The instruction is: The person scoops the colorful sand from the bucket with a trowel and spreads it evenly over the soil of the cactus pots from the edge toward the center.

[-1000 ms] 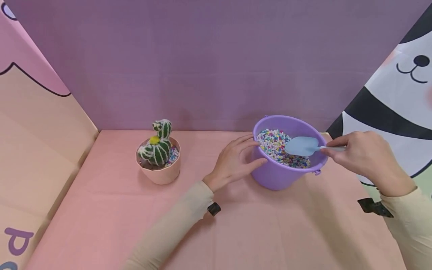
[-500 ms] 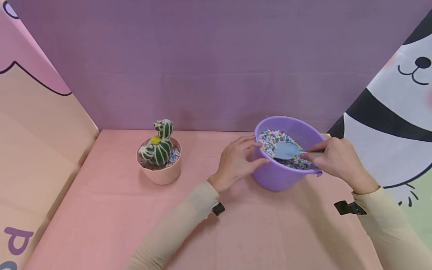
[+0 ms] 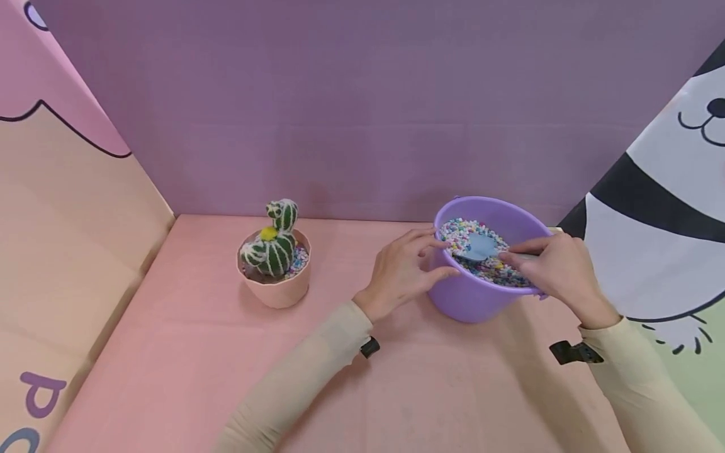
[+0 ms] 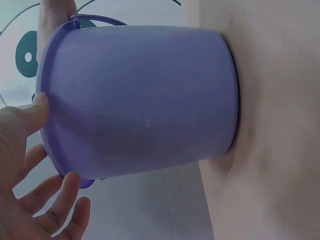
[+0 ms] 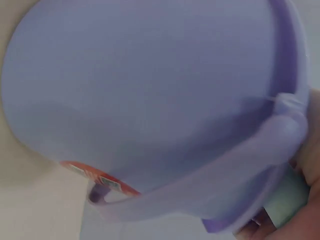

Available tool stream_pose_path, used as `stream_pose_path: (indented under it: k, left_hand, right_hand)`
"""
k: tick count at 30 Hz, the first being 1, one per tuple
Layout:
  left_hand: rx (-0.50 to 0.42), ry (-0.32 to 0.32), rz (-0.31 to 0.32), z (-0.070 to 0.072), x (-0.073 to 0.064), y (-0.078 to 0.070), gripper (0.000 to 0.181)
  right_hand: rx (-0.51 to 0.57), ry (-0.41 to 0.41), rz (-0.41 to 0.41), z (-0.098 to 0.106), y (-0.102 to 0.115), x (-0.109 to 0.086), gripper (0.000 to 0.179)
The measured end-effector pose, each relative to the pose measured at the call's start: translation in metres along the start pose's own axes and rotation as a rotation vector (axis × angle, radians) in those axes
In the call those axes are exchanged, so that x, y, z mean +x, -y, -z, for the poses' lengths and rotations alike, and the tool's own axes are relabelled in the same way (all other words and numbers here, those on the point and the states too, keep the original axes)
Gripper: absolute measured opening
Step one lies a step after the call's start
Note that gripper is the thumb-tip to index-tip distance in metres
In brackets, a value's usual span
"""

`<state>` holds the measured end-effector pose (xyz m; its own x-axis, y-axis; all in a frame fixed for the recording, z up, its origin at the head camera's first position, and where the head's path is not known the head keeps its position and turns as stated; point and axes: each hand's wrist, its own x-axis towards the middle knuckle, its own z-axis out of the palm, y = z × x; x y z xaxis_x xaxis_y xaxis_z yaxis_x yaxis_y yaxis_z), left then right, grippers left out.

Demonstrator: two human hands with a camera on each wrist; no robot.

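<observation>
A purple bucket (image 3: 470,305), part filled with small multicoloured pebbles (image 3: 461,229), stands upright on the pink surface. My left hand (image 3: 399,270) holds its left rim, the thumb (image 4: 37,110) and fingertips touching the edge in the left wrist view. My right hand (image 3: 561,270) reaches over the right rim and grips the handle of a light blue scoop (image 3: 480,246). The scoop's blade lies among the pebbles, its front edge partly buried. In the right wrist view the bucket wall hides most of that hand, with the scoop's handle (image 5: 287,197) showing at the edge.
A pink pot (image 3: 277,292) stands to the left, holding a green cactus (image 3: 277,251) with a yellow flower and some coloured pebbles. The bucket's carrying handle (image 5: 200,182) hangs down on the right side. A purple wall (image 3: 362,126) rises behind, a panda-print panel (image 3: 657,233) on the right.
My right hand has moved left and down with the scoop, from above the pebbles into them. My left hand keeps its place on the rim. The view has shifted slightly.
</observation>
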<state>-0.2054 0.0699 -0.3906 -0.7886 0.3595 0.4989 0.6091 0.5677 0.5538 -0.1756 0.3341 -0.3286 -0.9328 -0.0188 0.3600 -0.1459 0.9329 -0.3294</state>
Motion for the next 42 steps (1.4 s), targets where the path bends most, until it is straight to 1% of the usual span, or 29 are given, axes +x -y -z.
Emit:
stream_pose_path:
  k: [5,9,13,17,20,26,33,36,42]
  left_hand:
    - [-0.017,-0.003,-0.007,0.0,0.0,-0.001,0.055]
    - [-0.035,-0.008,-0.008,-0.001,0.0,0.0,0.055]
    - [-0.057,0.0,-0.01,-0.003,0.0,0.001,0.055]
    - [-0.071,-0.013,-0.007,-0.004,0.0,0.002,0.053]
    - [-0.077,-0.032,-0.013,-0.005,0.001,0.002,0.052]
    - [-0.061,-0.056,-0.014,-0.006,0.001,0.001,0.05]
    - [-0.078,-0.038,0.002,-0.007,0.001,0.001,0.052]
    - [-0.069,-0.038,0.004,-0.007,0.001,0.001,0.052]
    - [-0.053,-0.026,0.006,-0.005,0.003,0.0,0.053]
  right_hand:
    - [0.014,-0.022,-0.049,0.014,0.0,-0.008,0.028]
    - [0.045,-0.032,-0.111,0.022,-0.003,-0.013,0.034]
    - [0.116,-0.042,-0.158,0.022,-0.008,-0.02,0.036]
    - [0.208,-0.082,-0.168,0.018,-0.011,-0.025,0.035]
    - [0.238,-0.107,-0.188,0.016,-0.013,-0.028,0.036]
    - [0.235,-0.108,-0.204,0.016,-0.015,-0.029,0.038]
    - [0.239,-0.083,-0.214,0.018,-0.017,-0.031,0.039]
    - [0.232,-0.08,-0.224,0.019,-0.017,-0.032,0.04]
    - [0.241,-0.096,-0.219,0.021,-0.017,-0.031,0.037]
